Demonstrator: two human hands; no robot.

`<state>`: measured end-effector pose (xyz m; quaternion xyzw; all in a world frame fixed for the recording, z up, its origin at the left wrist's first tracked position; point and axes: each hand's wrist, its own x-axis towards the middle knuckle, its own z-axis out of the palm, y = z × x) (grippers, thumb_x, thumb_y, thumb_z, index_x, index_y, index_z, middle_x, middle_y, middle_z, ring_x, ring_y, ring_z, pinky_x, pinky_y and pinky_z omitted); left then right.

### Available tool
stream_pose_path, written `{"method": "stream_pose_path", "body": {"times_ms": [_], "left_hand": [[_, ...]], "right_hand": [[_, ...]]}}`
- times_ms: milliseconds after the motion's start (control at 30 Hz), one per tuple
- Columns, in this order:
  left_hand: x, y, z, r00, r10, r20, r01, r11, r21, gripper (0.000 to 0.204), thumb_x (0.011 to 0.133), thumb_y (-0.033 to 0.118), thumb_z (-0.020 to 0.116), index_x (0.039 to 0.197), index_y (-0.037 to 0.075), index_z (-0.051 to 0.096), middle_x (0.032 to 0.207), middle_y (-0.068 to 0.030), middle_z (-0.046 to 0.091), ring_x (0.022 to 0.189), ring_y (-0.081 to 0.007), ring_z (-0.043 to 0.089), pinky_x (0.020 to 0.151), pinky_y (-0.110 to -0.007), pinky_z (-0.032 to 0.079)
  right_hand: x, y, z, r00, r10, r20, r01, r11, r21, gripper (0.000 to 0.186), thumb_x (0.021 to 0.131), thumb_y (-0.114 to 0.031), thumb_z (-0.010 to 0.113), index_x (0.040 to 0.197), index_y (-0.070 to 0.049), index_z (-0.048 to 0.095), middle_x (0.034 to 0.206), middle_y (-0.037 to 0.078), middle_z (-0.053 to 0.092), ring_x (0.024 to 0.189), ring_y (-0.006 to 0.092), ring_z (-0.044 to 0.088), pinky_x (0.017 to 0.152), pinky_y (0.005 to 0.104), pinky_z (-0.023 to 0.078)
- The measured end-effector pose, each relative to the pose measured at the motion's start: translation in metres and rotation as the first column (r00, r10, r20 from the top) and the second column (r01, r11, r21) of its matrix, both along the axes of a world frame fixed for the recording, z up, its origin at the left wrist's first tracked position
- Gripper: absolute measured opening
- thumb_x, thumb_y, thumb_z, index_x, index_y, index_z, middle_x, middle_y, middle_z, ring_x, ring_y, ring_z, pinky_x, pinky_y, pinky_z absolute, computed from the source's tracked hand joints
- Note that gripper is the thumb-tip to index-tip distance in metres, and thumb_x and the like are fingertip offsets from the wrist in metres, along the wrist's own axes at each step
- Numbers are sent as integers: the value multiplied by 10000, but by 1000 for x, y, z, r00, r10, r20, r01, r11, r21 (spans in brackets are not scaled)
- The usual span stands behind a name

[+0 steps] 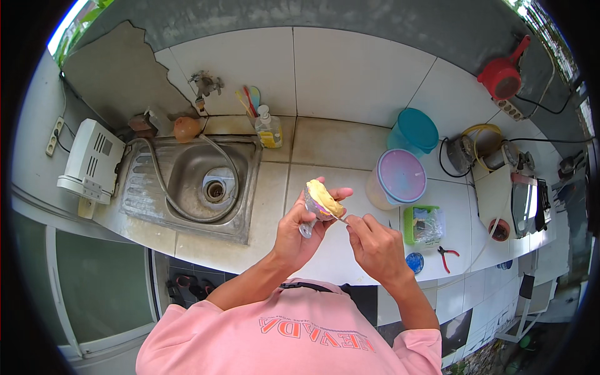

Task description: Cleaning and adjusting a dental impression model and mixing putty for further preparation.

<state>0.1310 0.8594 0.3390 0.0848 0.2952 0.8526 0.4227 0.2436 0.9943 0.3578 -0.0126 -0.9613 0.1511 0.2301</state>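
My left hand [294,228] grips a small speckled grey-and-purple item [312,201] with a pale yellow, creamy-looking mass [324,195] on it; a clear piece [306,230] sticks out below the fingers. Pinched in my right hand [375,244] is a thin metal utensil [337,217], its tip against the lower edge of the yellow mass; whether it is a knife or a spoon I cannot tell. Both hands are raised above the front of the white tiled counter [319,262].
A steel sink [244,231] with hose and a soap bottle [269,131] are left; lidded tubs [400,175], a green box [424,225], red pliers [447,258], a blue lid [414,262] and appliances [525,194] sit right. A red pan [500,75] hangs above.
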Motion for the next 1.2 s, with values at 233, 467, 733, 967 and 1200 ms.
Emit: {"method": "stream_pose_path", "body": {"times_ms": [233,467,733,967,1200], "left_hand": [[-16,6,1,967,-10,253,49,987,-150,394,1012,489,410,1076,115,513,1039,-129,654,1033,-256,603,956,-438,481],[-2,20,5,970,187,154,-124,930,-345,359,1034,458,374,1024,113,474,933,-94,617,958,-237,602,939,-420,497],[4,29,2,934,317,167,-249,909,-333,363,1039,441,363,1029,91,459,970,-112,614,980,-235,597,978,-410,501],[-5,26,-15,959,271,82,-224,903,-366,475,1039,483,310,1172,59,477,1062,-130,640,979,-222,603,932,-352,500],[-3,30,-22,965,258,-37,-255,902,-348,503,1044,497,268,1188,69,491,1028,-98,657,883,-148,583,759,-287,473]], "right_hand": [[1,-5,-3,991,-2,137,-35,963,267,146,795,-84,621,935,-69,580,675,37,510,521,163,598,434,312,471],[-7,-11,-33,990,-126,56,115,978,176,113,812,-70,621,913,-63,569,664,43,515,513,180,603,433,318,478],[-17,-40,-53,961,-276,14,267,915,-302,95,918,-91,595,861,-43,537,674,135,581,556,330,598,485,410,450],[-3,-28,-38,968,-81,238,217,746,-630,179,975,-146,518,1038,3,592,714,161,613,607,363,609,572,449,466],[2,-26,-26,995,-59,-83,4,837,-548,377,917,-57,597,1294,-68,597,800,101,613,611,236,584,568,358,481]]}}
